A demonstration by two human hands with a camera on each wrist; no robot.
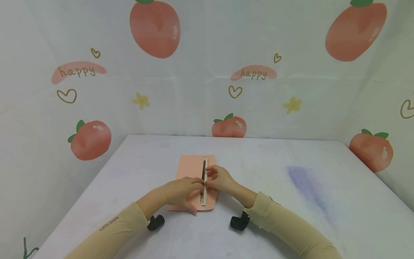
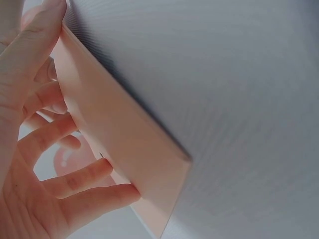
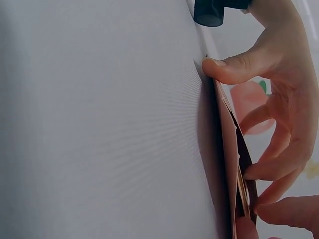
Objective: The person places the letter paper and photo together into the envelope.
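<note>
A flat pink folder point(image 1: 191, 167) lies on the white table. Lengthwise along its right part runs a narrow dark strip with a white edge point(image 1: 204, 199). My left hand point(image 1: 182, 187) lies over the folder, its fingers reaching to the strip and its thumb at the near edge. In the left wrist view, its spread fingers touch the pink cover point(image 2: 114, 114). From the right side, my right hand point(image 1: 223, 178) pinches the strip between thumb and fingertip, right beside the left fingertips. In the right wrist view, the folder's layered edge point(image 3: 230, 149) gapes slightly; its inside is mostly hidden.
The white table point(image 1: 265, 158) carries a bluish stain point(image 1: 307, 187) on the right. Behind it hangs a white cloth point(image 1: 200, 90) printed with fruit, hearts and "happy". Black wrist devices show under both sleeves, one at the left point(image 1: 156, 223), one at the right point(image 1: 240, 222).
</note>
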